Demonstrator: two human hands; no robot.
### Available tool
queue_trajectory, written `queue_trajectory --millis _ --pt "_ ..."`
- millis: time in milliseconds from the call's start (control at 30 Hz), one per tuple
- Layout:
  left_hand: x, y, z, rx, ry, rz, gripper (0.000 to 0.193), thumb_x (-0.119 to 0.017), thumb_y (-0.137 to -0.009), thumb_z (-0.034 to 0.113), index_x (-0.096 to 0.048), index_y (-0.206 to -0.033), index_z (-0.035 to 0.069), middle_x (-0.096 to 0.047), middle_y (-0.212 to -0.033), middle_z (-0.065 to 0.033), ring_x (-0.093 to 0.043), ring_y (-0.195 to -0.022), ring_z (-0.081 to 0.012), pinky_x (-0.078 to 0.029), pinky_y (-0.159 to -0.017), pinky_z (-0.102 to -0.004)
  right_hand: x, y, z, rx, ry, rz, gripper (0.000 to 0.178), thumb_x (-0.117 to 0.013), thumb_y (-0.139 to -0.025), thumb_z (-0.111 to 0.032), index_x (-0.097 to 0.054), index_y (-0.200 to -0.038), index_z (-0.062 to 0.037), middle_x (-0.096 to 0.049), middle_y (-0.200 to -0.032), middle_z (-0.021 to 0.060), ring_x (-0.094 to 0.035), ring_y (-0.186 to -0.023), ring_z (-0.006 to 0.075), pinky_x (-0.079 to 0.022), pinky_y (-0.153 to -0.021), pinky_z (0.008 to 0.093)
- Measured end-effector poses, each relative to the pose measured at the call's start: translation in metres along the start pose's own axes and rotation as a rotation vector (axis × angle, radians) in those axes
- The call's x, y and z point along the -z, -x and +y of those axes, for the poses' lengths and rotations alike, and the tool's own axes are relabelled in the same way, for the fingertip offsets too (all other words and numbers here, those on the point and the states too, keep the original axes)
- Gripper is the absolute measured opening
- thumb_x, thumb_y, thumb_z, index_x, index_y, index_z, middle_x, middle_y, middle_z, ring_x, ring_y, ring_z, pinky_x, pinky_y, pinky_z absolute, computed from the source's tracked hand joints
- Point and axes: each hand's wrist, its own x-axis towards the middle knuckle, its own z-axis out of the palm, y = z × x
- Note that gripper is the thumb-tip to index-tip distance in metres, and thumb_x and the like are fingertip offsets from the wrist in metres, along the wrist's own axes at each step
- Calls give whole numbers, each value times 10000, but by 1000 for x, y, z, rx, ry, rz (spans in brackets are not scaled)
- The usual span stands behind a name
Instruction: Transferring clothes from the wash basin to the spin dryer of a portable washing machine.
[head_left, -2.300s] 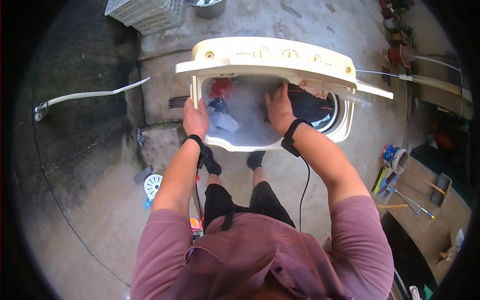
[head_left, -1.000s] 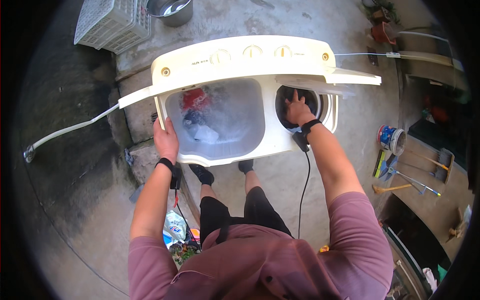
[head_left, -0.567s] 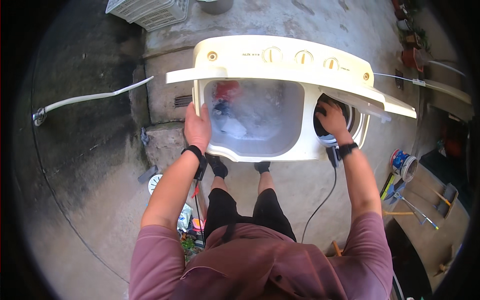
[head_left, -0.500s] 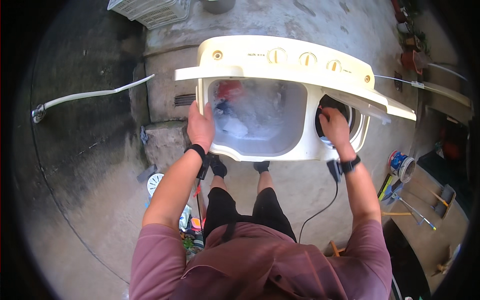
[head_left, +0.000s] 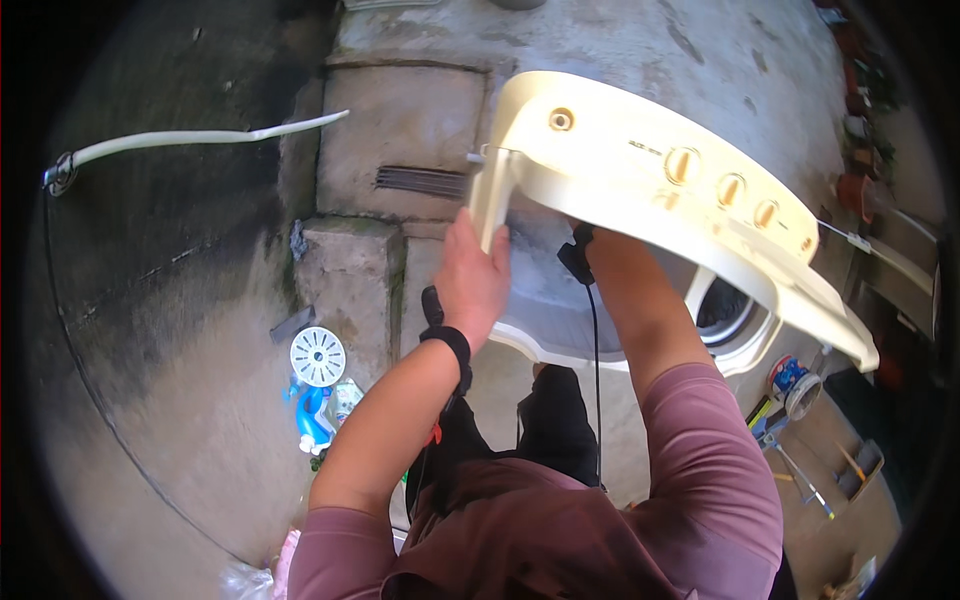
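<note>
A cream twin-tub washing machine (head_left: pixel 790 225) stands in front of me, with three knobs on its panel and its lids raised. My left hand (head_left: pixel 472 280) is closed round the left edge of the machine, thumb on the near side. My right forearm (head_left: pixel 635 300) reaches into the grey wash tub (head_left: pixel 555 335). The raised lid (head_left: pixel 590 195) covers the right hand, so its fingers and anything in them are hidden. Greyish water (head_left: pixel 540 270) shows in part of the tub. The smaller round spin tub (head_left: pixel 722 305) on the right has something dark inside.
A white hose (head_left: pixel 200 140) sticks out from the dark wall at left. A floor drain grate (head_left: pixel 420 181) lies beyond a concrete block (head_left: pixel 345 275). A blue bottle (head_left: pixel 313 420) and a white slotted disc (head_left: pixel 317 356) are at left; a bucket (head_left: pixel 800 395) stands at right.
My right hand has left the spin tub and gone into the wash tub, under the lid. My left hand stays on the machine's left edge. The view has turned, and the machine appears tilted.
</note>
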Motion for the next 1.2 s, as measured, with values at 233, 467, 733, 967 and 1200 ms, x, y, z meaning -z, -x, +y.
queue_trajectory --millis 233,467,733,967,1200 --pt "-4 3 -18 15 -8 -52 556 -524 -939 344 -360 -1339 -5 -540 -1157 -225 -554 -1042 -426 -484 -812 -487 -62 16 -21 -40 70 -55 590 -651 -814 -301 -483 -1346 -108 -479 -1381 158 -453 -1269 330 -354 -1058 404" --pt "-12 3 -19 -27 -57 -54 566 -521 -938 364 -363 -1342 0 -534 -1172 -237 -590 -969 -438 -500 -766 -500 -83 53 -46 -10 146 -75 533 -631 -819 -260 -517 -1319 -115 -478 -1386 143 -444 -1277 318 -334 -1073 406" --pt "-4 1 -11 22 -43 3 560 -524 -937 367 -372 -1325 -8 -528 -1174 -255 -578 -985 -446 -498 -782 -506 -10 100 -28 131 -446 -95 417 -627 -776 -207 -615 -1175 -87 -581 -1263 167 -526 -1204 314 -401 -1016 411" --pt "-8 -2 -7 24 -30 -17 566 -519 -938 378 -374 -1327 -7 -528 -1190 -245 -572 -1011 -440 -497 -804 -489 -8 18 20 11 -42 -75 355 -632 -800 -209 -642 -1137 -100 -624 -1164 143 -572 -1102 296 -436 -952 397" --pt "-5 1 0 13 -48 -9 548 -513 -941 371 -376 -1333 13 -528 -1220 -232 -575 -1014 -439 -493 -805 -491 -31 32 7 45 12 -137 295 -636 -824 -212 -668 -1100 -113 -667 -1065 119 -619 -1000 278 -472 -889 383"
